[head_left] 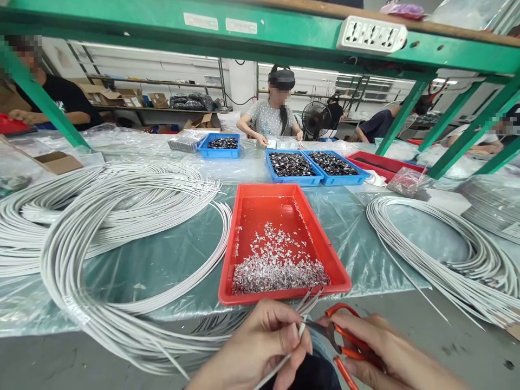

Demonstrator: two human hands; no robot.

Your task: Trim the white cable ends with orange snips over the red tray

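My left hand (260, 344) pinches the ends of a few thin white cables (305, 307), whose dark tips point up and away from me. In my right hand (384, 346) is a pair of scissors (352, 323) with orange handles, held partly open. Their blades reach to the cables just beside my left fingertips; the blade tips are partly hidden there. Just beyond both hands sits a red tray (343, 281), with many small silvery-white scraps (280, 275) heaped toward its near end.
Large coils of white cable (65, 254) lie to the left, and another coil (430, 254) is on the right. Blue bins (294, 181) of small dark parts stand behind the tray. A green shelf frame (284, 40) crosses overhead. Across the table a person (266, 116) works.
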